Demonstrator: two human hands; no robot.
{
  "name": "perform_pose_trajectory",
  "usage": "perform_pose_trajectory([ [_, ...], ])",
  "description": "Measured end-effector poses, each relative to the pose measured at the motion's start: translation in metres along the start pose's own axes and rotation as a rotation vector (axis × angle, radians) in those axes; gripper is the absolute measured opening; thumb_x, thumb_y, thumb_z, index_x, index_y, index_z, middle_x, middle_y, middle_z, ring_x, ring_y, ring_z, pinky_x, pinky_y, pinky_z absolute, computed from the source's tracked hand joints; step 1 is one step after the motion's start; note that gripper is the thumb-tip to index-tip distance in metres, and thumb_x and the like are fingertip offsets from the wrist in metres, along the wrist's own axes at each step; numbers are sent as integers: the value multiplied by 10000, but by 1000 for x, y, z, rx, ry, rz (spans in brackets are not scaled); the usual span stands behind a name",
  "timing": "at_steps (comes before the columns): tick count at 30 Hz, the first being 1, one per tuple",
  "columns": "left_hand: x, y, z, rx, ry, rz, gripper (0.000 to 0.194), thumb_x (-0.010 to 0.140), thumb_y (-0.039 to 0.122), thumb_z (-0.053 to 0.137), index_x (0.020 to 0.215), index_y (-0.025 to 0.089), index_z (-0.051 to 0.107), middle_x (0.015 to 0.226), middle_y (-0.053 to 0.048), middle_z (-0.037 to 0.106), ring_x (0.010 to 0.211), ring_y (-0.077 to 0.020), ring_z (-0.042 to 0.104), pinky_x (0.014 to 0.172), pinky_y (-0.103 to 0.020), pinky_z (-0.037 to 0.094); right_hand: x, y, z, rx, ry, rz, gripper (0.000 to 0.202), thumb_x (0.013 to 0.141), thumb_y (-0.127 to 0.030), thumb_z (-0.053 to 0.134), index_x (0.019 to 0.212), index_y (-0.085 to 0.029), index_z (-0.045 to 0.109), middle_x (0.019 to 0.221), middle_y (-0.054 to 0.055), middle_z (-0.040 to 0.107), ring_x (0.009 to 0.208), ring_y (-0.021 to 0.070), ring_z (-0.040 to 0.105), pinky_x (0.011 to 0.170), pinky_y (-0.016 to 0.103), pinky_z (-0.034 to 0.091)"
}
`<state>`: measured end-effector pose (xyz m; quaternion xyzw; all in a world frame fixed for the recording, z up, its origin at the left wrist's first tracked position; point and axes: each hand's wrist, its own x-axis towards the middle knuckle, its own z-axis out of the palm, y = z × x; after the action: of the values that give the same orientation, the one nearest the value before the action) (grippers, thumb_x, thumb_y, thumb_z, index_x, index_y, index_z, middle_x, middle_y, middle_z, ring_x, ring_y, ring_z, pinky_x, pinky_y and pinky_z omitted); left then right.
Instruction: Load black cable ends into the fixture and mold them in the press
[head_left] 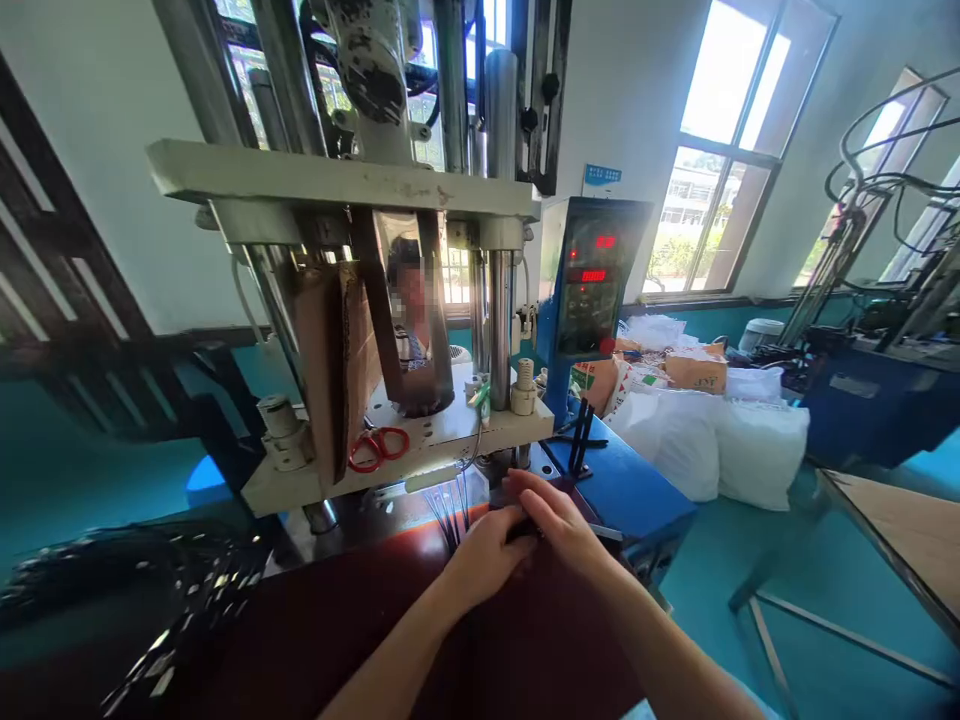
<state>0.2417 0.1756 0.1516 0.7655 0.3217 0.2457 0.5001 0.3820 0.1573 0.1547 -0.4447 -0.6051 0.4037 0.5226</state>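
My left hand [486, 552] and my right hand [556, 522] meet over the dark red tabletop [360, 620] in front of a press. The left hand's fingers are curled, with the thumb toward the right hand. The right hand's fingers lie close together, bent over the left fingertips. Something small and dark shows between the two hands, mostly covered, and I cannot make out its kind. Just beyond the left hand, several thin dark cables [450, 515] fan out toward the press; whether the hand grips them cannot be told.
The press's lower plate [450, 435] carries red-handled scissors [379, 448] and an upright cardboard piece [322, 370]. A control box [592, 280] with red digits stands on the right, above a blue cabinet [637, 490]. A black cable heap [142, 580] lies left. Behind the press is another person.
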Motion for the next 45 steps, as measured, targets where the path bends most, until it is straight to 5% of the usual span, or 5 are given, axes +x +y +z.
perform_pose_trajectory([
  [13,9,-26,24,-230,-53,-17,186,816,321,416,860,150,475,600,20,535,378,-80,445,356,-189,322,-10,16,-5,110,-57,163,414,867,-461,371,1149,-187,502,1069,81,608,979,221,565,858,378,440],
  [23,6,-21,18,-305,-60,-80,215,778,349,487,716,146,456,456,69,418,338,-37,323,356,-172,210,-52,55,-59,-1359,-199,246,319,627,-25,404,895,-110,555,931,157,583,879,289,559,723,365,397],
  [35,-4,-23,8,-473,-150,-273,268,693,398,543,687,139,474,512,39,453,401,-61,370,383,-192,250,-74,45,-56,-394,-290,575,182,619,-173,365,792,-206,409,634,-42,521,474,115,562,362,178,301],
  [39,-13,-23,21,-181,-49,-251,208,684,352,530,668,150,480,524,42,446,449,-80,380,437,-211,275,-93,56,-32,283,-104,539,281,605,-197,409,886,-199,408,675,-35,576,335,81,483,275,158,303],
  [45,-21,-27,43,186,29,-181,152,690,305,516,666,160,553,641,4,542,624,-136,463,573,-237,311,-95,59,9,312,271,354,422,833,-476,434,1103,-153,471,521,-54,510,264,61,373,243,165,237],
])
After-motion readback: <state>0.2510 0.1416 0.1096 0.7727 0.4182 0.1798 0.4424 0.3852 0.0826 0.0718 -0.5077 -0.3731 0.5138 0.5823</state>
